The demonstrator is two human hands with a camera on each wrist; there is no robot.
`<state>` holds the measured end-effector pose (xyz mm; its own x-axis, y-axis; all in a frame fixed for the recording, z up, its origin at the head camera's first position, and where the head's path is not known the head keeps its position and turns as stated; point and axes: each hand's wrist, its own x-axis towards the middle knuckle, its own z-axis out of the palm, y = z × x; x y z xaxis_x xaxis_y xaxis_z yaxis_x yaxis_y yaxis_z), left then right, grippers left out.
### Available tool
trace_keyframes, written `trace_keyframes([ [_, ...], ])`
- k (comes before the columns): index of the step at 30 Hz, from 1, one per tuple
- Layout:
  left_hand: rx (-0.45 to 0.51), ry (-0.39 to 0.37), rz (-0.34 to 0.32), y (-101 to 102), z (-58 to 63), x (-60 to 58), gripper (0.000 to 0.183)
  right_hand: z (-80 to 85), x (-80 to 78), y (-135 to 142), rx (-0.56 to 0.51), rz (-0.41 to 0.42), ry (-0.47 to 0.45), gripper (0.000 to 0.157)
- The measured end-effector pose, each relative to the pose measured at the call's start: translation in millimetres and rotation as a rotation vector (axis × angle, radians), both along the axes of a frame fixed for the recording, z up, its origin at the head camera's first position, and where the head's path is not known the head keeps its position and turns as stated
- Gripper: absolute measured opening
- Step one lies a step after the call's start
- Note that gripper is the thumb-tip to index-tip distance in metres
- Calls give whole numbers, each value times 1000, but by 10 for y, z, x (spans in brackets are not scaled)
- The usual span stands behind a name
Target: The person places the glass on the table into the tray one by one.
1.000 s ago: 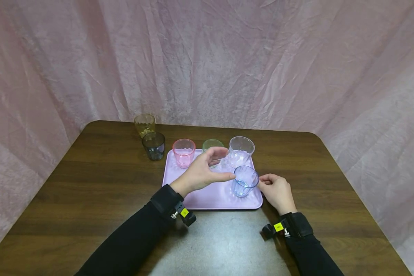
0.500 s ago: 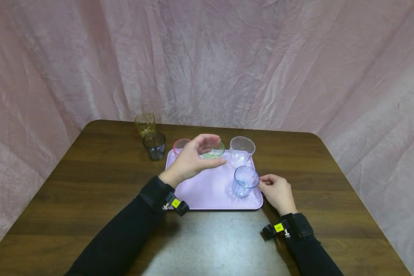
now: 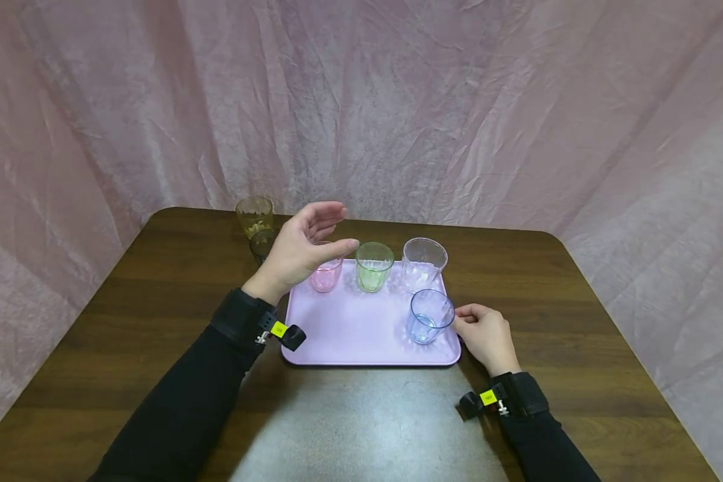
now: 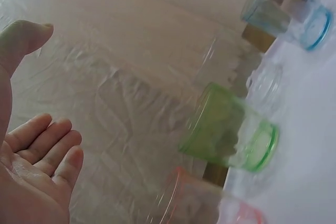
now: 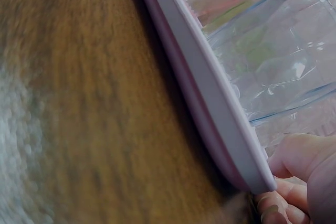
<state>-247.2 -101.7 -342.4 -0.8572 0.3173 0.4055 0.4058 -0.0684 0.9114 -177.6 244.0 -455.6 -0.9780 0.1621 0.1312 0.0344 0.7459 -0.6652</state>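
Observation:
My left hand is raised in the head view, thumb and fingers spread with nothing between them. It partly covers the pink glass and the dark grey glass. On the lilac tray, the green glass and a clear glass stand in the back row beside the pink one. A blue-tinted glass is at the tray's front right. My right hand pinches the tray's right edge; in the right wrist view its thumb lies over the rim, with fingers below.
An amber glass stands at the table's back left, behind the dark grey one, both off the tray. Brown wood table surrounds the tray. A pink curtain hangs behind the back edge.
My left hand has moved left and back, away from the blue glass, past the green one, to above the pink and dark grey glasses. The right hand and tray hold nearly still.

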Motion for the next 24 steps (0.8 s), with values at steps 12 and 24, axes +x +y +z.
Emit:
trace_keyframes([
  [12,-12,-2,156,-332,-69,-122,68,-7,9,13,4,-10,-7,18],
  [24,-43,-27,273,-572,40,29,66,9,20,14,0,-15,-16,17],
])
